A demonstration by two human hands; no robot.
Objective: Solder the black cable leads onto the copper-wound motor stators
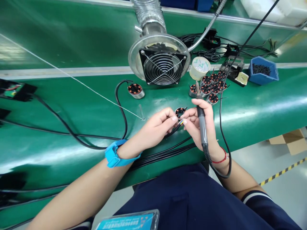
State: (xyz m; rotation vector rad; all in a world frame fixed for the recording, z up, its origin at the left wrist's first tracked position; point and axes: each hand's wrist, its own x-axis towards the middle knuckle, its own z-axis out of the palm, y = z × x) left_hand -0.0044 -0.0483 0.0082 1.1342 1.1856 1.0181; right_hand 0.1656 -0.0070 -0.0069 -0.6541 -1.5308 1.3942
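Note:
My left hand (159,124) is closed, thumb and fingers pinched at the edge of a small round motor coil unit (180,111) with copper windings. A black cable (174,130) passes just below its fingertips, ending in thin coloured wires (181,122), yellow and blue among them. My right hand (201,121) holds a soldering iron (202,123) against the palm side of its index finger, tip pointing up and away. Its thumb and other fingertips meet at the coloured wires beside the coil unit. What exactly the left fingertips press on is partly hidden.
A fume extractor fan (164,68) stands ahead. Several coil units (213,88) cluster at right, near a tape roll (199,68) and a blue bin (263,72). A wired coil unit (136,91) sits left. Solder wire (72,76) and black cables (96,135) cross the green bench.

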